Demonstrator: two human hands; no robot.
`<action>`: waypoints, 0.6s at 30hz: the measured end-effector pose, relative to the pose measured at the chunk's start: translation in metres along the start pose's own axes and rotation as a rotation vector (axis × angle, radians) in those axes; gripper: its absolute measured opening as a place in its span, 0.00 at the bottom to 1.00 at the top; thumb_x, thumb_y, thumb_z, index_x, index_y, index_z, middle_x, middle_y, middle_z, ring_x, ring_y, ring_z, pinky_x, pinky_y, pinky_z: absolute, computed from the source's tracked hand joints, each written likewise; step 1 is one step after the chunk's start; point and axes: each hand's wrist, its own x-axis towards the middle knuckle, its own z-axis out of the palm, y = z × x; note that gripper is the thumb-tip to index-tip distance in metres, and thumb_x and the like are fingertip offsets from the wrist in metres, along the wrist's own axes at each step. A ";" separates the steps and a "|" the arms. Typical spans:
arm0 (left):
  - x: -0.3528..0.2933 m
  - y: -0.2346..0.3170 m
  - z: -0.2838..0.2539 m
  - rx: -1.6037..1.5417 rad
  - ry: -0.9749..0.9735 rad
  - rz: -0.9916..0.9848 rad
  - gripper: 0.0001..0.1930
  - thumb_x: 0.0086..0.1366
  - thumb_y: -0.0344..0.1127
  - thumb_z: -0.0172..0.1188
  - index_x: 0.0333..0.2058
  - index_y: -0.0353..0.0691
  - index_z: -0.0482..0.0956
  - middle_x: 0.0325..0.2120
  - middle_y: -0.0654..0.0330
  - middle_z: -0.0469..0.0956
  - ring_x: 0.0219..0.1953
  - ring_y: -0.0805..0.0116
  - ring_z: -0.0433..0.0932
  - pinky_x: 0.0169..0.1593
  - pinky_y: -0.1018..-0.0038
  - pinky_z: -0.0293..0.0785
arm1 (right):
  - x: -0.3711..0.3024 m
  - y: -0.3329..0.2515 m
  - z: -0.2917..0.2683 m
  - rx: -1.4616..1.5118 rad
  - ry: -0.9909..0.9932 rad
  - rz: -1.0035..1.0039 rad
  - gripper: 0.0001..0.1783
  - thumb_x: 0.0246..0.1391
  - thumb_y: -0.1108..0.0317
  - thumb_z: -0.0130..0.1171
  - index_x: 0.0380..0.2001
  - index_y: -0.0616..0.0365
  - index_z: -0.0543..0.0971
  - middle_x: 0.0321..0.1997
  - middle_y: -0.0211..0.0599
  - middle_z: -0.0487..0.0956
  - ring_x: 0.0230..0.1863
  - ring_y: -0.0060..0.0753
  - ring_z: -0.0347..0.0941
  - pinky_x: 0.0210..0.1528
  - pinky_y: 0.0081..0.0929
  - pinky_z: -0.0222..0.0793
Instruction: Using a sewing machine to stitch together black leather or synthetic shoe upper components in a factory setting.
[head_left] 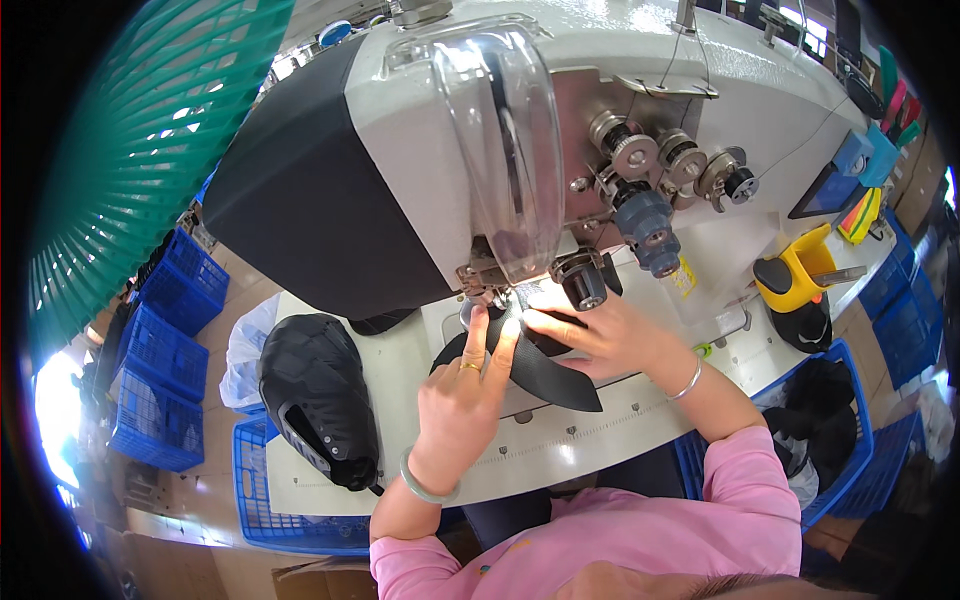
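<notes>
A curved black fabric piece (pixel 550 380) lies under the head of a sewing machine (pixel 420 140), its pointed end toward me. My left hand (pixel 465 400) presses on it with the index and middle fingers stretched out and apart, the tips close to the lit needle area; the other fingers curl under. From the right my right hand (pixel 610 335) grips the piece, with black fabric showing between its fingers. The fabric and machine parts partly hide the fingertips and the needle. On the white worktable (pixel 560 455), left of my left hand, rests a black cap-like sewn piece (pixel 318 400).
A clear guard (pixel 505 150) and thread tension knobs (pixel 635 155) stand above my hands. At the right are a yellow holder (pixel 800 270) and a blue crate (pixel 860 400) of dark pieces. Blue crates (pixel 165 400) and a green slatted basket (pixel 150 130) are at the left.
</notes>
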 end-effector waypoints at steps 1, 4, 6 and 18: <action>0.000 0.002 0.002 0.007 0.044 -0.003 0.27 0.48 0.22 0.58 0.51 0.43 0.79 0.54 0.46 0.74 0.17 0.67 0.72 0.24 0.75 0.72 | -0.004 0.001 0.005 -0.032 0.006 -0.032 0.38 0.34 0.64 0.70 0.55 0.54 0.73 0.53 0.39 0.69 0.57 0.49 0.65 0.56 0.47 0.67; 0.001 0.007 0.001 0.005 0.065 -0.014 0.25 0.49 0.21 0.57 0.49 0.41 0.79 0.50 0.49 0.77 0.26 0.63 0.75 0.33 0.72 0.75 | -0.006 0.005 0.009 -0.120 0.056 -0.089 0.35 0.35 0.68 0.66 0.54 0.52 0.73 0.51 0.34 0.70 0.57 0.47 0.65 0.56 0.47 0.68; 0.007 0.005 -0.003 0.017 0.103 0.011 0.24 0.49 0.21 0.56 0.48 0.40 0.79 0.47 0.51 0.77 0.30 0.61 0.75 0.37 0.70 0.75 | -0.003 0.006 0.009 -0.104 0.084 -0.101 0.33 0.35 0.70 0.64 0.52 0.52 0.75 0.50 0.32 0.71 0.56 0.46 0.65 0.55 0.47 0.68; 0.018 -0.007 0.001 -0.492 0.137 -0.251 0.17 0.46 0.19 0.62 0.38 0.35 0.82 0.36 0.57 0.80 0.35 0.57 0.78 0.39 0.68 0.76 | 0.009 0.000 -0.006 0.239 -0.030 0.098 0.22 0.32 0.69 0.70 0.39 0.45 0.85 0.43 0.22 0.79 0.44 0.37 0.71 0.52 0.42 0.62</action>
